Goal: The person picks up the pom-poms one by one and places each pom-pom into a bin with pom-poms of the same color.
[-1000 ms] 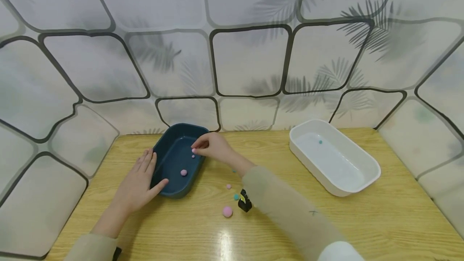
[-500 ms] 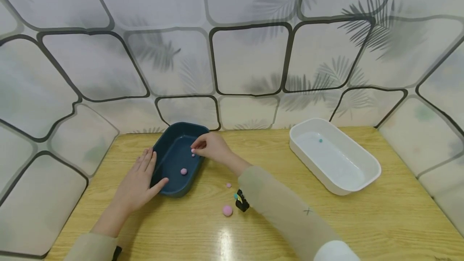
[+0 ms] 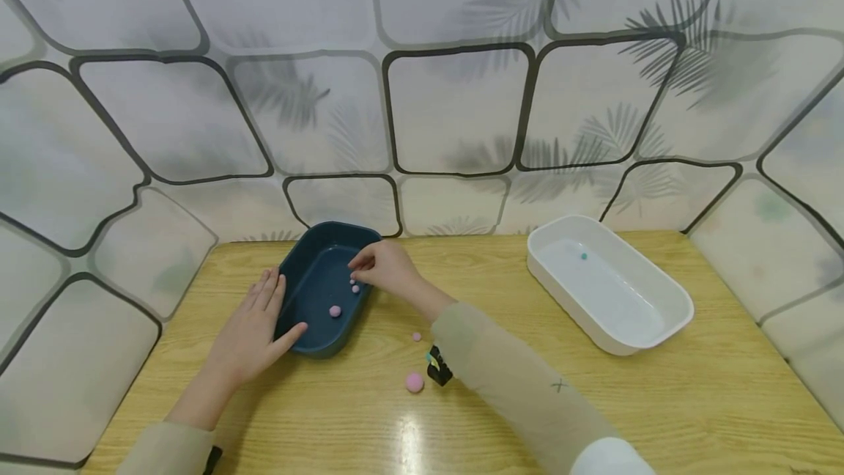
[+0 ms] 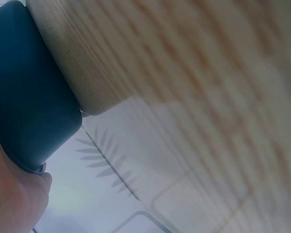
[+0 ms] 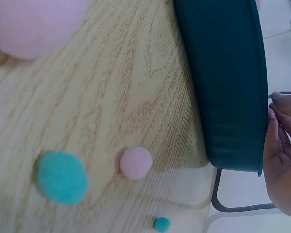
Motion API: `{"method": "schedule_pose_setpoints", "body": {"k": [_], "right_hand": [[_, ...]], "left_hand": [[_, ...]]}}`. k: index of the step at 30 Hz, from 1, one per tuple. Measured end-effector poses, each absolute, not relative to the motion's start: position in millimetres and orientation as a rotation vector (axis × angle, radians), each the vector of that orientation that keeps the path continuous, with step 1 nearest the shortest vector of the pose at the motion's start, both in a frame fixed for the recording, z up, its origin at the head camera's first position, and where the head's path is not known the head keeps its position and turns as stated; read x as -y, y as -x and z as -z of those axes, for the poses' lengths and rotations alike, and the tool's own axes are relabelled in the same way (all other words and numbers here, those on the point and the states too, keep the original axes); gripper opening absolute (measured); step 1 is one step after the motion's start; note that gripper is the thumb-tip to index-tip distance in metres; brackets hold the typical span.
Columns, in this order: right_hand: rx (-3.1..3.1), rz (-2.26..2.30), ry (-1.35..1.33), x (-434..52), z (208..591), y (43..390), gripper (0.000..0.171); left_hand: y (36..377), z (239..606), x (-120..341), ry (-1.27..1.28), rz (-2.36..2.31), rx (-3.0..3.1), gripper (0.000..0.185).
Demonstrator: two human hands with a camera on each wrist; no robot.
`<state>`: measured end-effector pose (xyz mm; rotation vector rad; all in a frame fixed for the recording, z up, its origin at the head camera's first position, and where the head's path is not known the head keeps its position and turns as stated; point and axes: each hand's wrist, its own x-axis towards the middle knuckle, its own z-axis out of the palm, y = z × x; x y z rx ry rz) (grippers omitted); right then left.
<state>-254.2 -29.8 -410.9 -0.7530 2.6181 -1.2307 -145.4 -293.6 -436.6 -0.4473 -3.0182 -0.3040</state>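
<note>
A dark blue tray (image 3: 310, 314) sits at the table's back left. My left hand (image 3: 253, 328) lies flat against its left side, thumb on the near corner; the left wrist view shows only the tray's wall (image 4: 24, 92). My right hand (image 3: 382, 266) hovers over the tray's right rim with its fingers loosely bent and holds nothing. A tiny pink pompom (image 3: 356, 289) lies just below its fingertips inside the tray. A larger pink pompom (image 3: 335, 311) rests on the tray floor.
Loose pompoms lie on the wood near my right forearm: a small pink one (image 3: 416, 336) (image 5: 136, 162), a big pink one (image 3: 414, 383) (image 5: 34, 24) and a teal one (image 5: 62, 177). A white tray (image 3: 659, 328) at the right holds one teal pompom (image 3: 583, 256).
The tiny pink pompom has left my right fingertips and dropped slightly lower into the blue tray. My left hand has stayed still.
</note>
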Motion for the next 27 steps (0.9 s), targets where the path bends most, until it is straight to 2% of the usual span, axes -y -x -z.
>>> {"method": "schedule_pose_setpoints", "body": {"k": [11, 27], "right_hand": [[-2.469, 1.405, 0.752, 18.9, 415.8, 258.5, 0.02], [-2.452, 1.426, 0.789, -12.0, 409.8, 260.0, 0.021]], "left_hand": [[145.8, 436.5, 293.2, 0.444, 0.298, 3.017, 0.096], [144.8, 437.0, 292.5, 0.459, 0.301, 2.992, 0.097]]}}
